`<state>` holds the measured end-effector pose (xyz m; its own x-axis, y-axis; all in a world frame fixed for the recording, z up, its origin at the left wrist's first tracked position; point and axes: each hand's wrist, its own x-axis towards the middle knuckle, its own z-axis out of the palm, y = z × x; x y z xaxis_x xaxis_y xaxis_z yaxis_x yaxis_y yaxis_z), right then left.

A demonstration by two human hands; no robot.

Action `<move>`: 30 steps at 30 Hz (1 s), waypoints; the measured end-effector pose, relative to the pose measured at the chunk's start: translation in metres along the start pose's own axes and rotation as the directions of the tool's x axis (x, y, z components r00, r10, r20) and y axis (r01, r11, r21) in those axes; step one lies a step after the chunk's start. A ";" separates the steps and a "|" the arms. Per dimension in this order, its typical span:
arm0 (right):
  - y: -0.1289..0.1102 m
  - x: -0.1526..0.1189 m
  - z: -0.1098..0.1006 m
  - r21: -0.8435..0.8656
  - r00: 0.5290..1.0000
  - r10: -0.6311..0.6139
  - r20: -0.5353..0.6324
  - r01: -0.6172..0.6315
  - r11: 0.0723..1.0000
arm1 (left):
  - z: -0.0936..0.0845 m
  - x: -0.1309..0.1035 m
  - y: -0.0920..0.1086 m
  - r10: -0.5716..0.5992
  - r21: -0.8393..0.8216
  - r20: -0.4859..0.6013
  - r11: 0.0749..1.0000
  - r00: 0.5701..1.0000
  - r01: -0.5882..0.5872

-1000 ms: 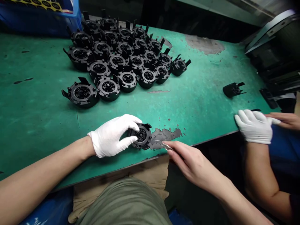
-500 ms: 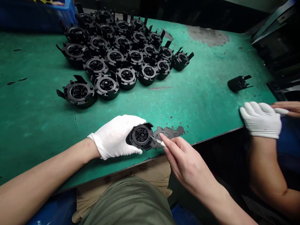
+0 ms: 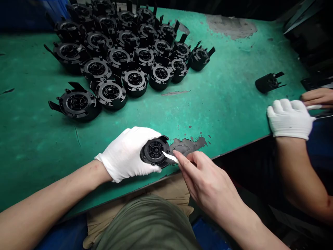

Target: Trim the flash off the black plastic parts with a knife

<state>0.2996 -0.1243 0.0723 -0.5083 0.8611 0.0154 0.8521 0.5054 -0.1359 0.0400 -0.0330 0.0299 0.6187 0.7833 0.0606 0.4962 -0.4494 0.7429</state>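
Note:
My left hand (image 3: pixel 131 152), in a white glove, is closed around a round black plastic housing (image 3: pixel 155 151) near the table's front edge. The housing's ribbed round face is turned up toward me. Bare, my right hand (image 3: pixel 201 170) pinches a small knife (image 3: pixel 170 157) with a pale blade. The blade's tip lies over the right part of the housing's face; whether it touches cannot be made out. The knife's handle is mostly hidden by my fingers.
Several similar black housings (image 3: pixel 110 93) stand grouped on the green table (image 3: pixel 208 111) at the back left. Another black housing (image 3: pixel 266 82) lies on its side at the right. Close to it, a co-worker's gloved hand (image 3: pixel 290 118) rests at the table edge. A blue bin (image 3: pixel 56 12) stands back left.
The knife blade has moved left, farther over the housing's face, and its flat side now shows bright. My view has shifted slightly. The left hand keeps its hold.

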 end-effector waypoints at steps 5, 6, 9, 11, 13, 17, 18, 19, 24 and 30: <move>0.003 0.003 -0.002 -0.038 1.000 -0.011 0.023 0.012 0.999 | -0.001 0.002 0.002 0.003 -0.023 0.012 1.000 1.000 -0.003; 0.003 0.003 -0.002 -0.047 1.000 -0.014 0.027 0.016 0.999 | -0.001 0.002 0.003 0.000 -0.026 0.018 1.000 1.000 0.000; 0.001 0.005 -0.003 -0.063 1.000 -0.013 0.028 0.015 0.998 | -0.001 0.003 0.005 -0.017 -0.028 0.018 0.999 1.000 0.017; 0.000 0.006 -0.004 -0.078 1.000 0.000 0.027 0.002 0.997 | -0.001 0.004 0.007 -0.026 -0.022 0.012 0.999 1.000 0.026; -0.003 0.005 -0.003 -0.095 1.000 0.017 0.024 -0.015 0.995 | -0.001 0.004 0.010 -0.041 -0.019 0.017 0.999 0.999 0.041; -0.006 0.000 -0.001 -0.081 0.999 0.037 -0.010 -0.038 0.996 | -0.001 0.004 0.012 -0.080 -0.021 0.033 0.996 0.996 0.081; -0.007 -0.001 0.000 -0.076 0.999 0.036 -0.018 -0.037 0.996 | -0.001 0.004 0.011 -0.075 -0.021 0.031 0.997 0.997 0.076; -0.007 -0.002 0.000 -0.074 0.999 0.033 -0.021 -0.035 0.997 | -0.001 0.004 0.011 -0.064 -0.023 0.025 0.998 0.998 0.065; -0.006 -0.001 -0.003 -0.077 0.999 0.032 0.003 -0.031 0.997 | -0.001 0.004 0.011 -0.076 -0.030 0.031 0.997 0.997 0.077; -0.005 0.003 -0.006 -0.097 0.999 0.028 0.043 -0.024 0.995 | -0.002 0.005 0.013 -0.065 -0.036 0.030 0.997 0.997 0.066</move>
<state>0.2941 -0.1239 0.0791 -0.4889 0.8718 -0.0311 0.8721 0.4877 -0.0393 0.0484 -0.0338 0.0413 0.6032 0.7975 -0.0082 0.5140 -0.3808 0.7686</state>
